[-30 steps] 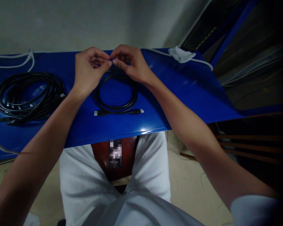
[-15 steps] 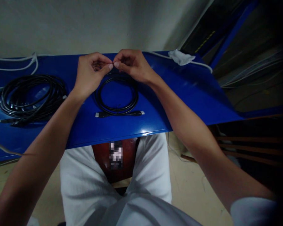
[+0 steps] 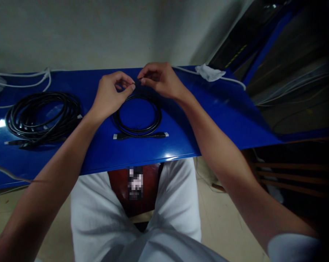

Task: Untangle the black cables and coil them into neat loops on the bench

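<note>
My left hand (image 3: 113, 91) is closed in a pinch above the far side of a coiled black cable (image 3: 160, 118). A little to its right, my right hand (image 3: 160, 78) pinches too, thumb against forefinger. A tiny dark end of something thin shows at the fingertips of each hand; whether it is one piece cannot be made out. The coil lies flat on the blue table, bound at its near side by a small dark tie (image 3: 137, 129). Its two light-tipped plugs, a left plug (image 3: 120, 136) and a right plug (image 3: 161, 135), point outward.
A thicker bundle of black cables (image 3: 24, 133) lies on the blue table (image 3: 142, 153) at the left. White cords (image 3: 22, 75) run along the back edge near the wall. A crumpled white wrapping (image 3: 210, 72) sits on a cord at the back right. Wooden slats (image 3: 292, 178) stand at lower right.
My fingertips have come apart: they met in the middle before, and a small gap now lies between the two pinches. The coil has stayed in place on the table; the view has shifted slightly.
</note>
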Action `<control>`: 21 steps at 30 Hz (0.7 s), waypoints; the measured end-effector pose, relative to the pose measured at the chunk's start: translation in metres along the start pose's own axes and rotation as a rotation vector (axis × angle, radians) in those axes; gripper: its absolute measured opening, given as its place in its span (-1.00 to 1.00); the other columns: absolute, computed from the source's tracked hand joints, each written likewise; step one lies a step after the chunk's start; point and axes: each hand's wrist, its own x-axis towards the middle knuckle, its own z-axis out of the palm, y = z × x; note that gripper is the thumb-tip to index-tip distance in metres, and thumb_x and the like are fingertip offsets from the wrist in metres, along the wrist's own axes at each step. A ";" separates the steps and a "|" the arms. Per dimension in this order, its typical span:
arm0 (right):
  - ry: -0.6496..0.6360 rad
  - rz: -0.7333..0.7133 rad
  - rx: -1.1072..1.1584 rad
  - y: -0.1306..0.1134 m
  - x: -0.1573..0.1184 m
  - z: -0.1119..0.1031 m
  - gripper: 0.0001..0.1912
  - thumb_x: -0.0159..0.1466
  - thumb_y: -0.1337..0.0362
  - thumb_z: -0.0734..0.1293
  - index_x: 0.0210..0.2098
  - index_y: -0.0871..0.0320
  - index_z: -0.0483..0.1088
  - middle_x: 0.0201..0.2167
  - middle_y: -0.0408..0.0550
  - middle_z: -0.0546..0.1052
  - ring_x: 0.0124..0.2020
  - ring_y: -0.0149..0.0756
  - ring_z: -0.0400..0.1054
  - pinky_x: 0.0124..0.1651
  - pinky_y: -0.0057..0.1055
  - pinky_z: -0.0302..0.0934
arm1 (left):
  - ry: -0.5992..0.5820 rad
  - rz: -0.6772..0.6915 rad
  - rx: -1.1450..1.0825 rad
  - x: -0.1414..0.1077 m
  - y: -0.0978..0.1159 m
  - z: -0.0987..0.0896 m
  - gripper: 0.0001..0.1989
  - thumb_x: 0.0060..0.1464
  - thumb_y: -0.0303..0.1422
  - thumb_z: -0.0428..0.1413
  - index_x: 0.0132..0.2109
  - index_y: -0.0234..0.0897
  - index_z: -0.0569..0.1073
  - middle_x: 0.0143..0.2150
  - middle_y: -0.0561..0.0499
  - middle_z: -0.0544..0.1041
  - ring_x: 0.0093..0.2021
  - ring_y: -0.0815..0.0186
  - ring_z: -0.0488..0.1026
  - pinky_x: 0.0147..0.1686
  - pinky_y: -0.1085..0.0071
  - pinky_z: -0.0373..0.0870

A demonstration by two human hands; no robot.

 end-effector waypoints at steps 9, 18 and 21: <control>-0.134 0.005 -0.308 -0.004 -0.010 0.002 -0.84 0.33 0.20 0.51 -0.15 0.14 0.59 -0.11 0.02 0.68 -0.14 -0.16 0.55 0.03 -0.22 0.48 | -0.033 0.098 0.051 -0.003 -0.017 0.009 -0.91 0.17 -0.33 0.34 -0.16 -0.13 0.61 -0.03 -0.05 0.68 0.02 0.06 0.61 0.14 0.04 0.56; -0.210 0.002 -0.368 -0.003 -0.010 -0.001 -0.75 0.29 0.15 0.56 -0.10 0.12 0.60 -0.07 0.05 0.68 -0.04 -0.02 0.56 0.12 -0.11 0.45 | -0.110 0.105 0.098 -0.005 -0.007 0.003 -0.89 0.18 -0.44 0.25 -0.15 -0.16 0.61 -0.18 -0.03 0.71 -0.17 0.11 0.63 -0.05 0.16 0.57; -0.218 -0.004 -0.353 -0.003 -0.010 0.000 -0.76 0.30 0.17 0.55 -0.09 0.11 0.59 -0.09 0.04 0.68 -0.05 -0.02 0.56 0.11 -0.12 0.44 | -0.102 0.132 0.135 -0.005 -0.005 0.003 -0.88 0.20 -0.46 0.23 -0.14 -0.16 0.61 -0.15 -0.04 0.70 -0.16 0.11 0.62 -0.05 0.18 0.55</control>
